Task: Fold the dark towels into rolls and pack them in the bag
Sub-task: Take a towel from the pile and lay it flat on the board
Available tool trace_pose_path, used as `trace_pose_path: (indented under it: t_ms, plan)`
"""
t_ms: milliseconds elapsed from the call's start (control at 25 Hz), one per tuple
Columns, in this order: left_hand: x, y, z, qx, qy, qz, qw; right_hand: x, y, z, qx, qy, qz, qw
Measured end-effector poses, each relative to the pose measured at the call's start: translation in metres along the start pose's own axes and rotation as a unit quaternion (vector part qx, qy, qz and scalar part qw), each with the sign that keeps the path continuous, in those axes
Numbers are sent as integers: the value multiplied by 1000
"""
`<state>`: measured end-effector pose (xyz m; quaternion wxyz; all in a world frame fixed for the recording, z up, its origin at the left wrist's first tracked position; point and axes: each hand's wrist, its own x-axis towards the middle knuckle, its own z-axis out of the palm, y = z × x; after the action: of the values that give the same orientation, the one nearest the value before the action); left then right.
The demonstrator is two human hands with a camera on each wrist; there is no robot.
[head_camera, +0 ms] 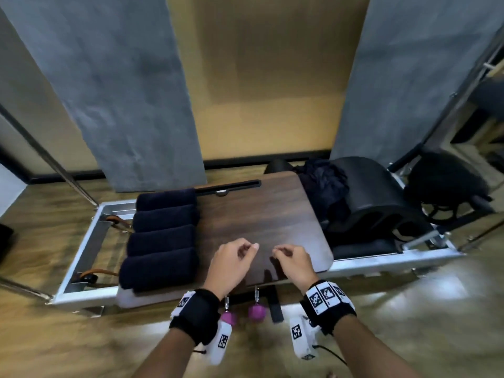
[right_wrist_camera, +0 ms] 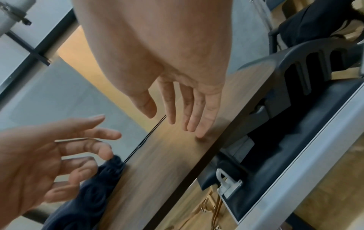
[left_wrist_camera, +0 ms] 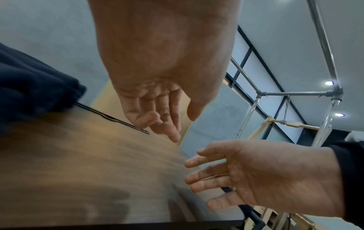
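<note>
1. Right now we hold nothing: our left hand [head_camera: 231, 259] and right hand [head_camera: 293, 259] hover over the bare wooden board [head_camera: 261, 211], fingers loosely bent and released. The wrist views show both palms empty.
2. Just to our left, four rolled dark towels [head_camera: 163, 236] lie side by side along the board's left edge, each touching its neighbour; the nearest roll sits beside our left hand.
3. Across the board, on our right, a heap of dark cloth [head_camera: 324, 184] rests against a curved black barrel [head_camera: 368, 195]. Beyond that lies a black bag [head_camera: 447, 184], well apart from the rolls. We cannot tell whether the heap is more towels.
4. We judge the rolling mostly done and the packing not yet begun.
5. Risks from here, as we see them: a roll lifted by one end could unwind, since nothing binds it; a roll nudged sideways could drop off the left edge into the metal frame [head_camera: 90, 241]; and carrying rolls across to the distant bag invites loosening.
6. No brand or readable writing shows; only black-and-white square marker tags on our wristbands [head_camera: 326, 294].
</note>
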<state>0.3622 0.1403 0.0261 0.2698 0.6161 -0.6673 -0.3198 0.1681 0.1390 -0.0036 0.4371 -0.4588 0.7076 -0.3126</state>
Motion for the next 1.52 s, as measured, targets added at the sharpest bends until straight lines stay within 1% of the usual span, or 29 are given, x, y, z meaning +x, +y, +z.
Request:
trace_pose_path:
  t_ms: [80, 200, 360, 440, 560, 680, 760, 840, 960, 1120, 1320, 1400, 1520]
  plan:
    - [16, 33, 44, 6, -13, 5, 1000, 10, 22, -51, 7, -9, 0, 1000]
    - [37, 78, 105, -14, -44, 11, 999, 21, 52, -120, 55, -31, 14, 998]
    - [62, 140, 180, -32, -74, 10, 997, 34, 88, -213, 95, -22, 48, 994]
    - [74, 164, 208, -45, -82, 4, 996, 43, 100, -247, 103, -16, 66, 992]
    - [96, 186, 238, -60, -84, -2, 995, 65, 108, -278, 110, -16, 76, 991]
    - [134, 199, 266, -79, -76, -13, 994, 102, 110, -297, 117, -24, 86, 989]
    - [171, 202, 287, -80, -70, -36, 994, 134, 110, -310, 118, -29, 87, 989]
    - [210, 201, 304, -68, -71, -71, 993, 167, 109, -320, 105, -33, 87, 990]
    - [280, 191, 330, -20, -89, -133, 987, 236, 106, -332, 85, -39, 99, 991]
    - [352, 168, 353, 11, -115, -219, 969, 322, 97, -333, 58, -68, 131, 987]
    - [392, 145, 371, 80, -158, -258, 950, 391, 84, -323, 27, -111, 159, 981]
    - [397, 142, 370, 95, -158, -271, 945, 407, 80, -320, 16, -120, 167, 979]
    - [403, 149, 362, 64, -133, -289, 946, 418, 74, -318, 3, -128, 174, 976]
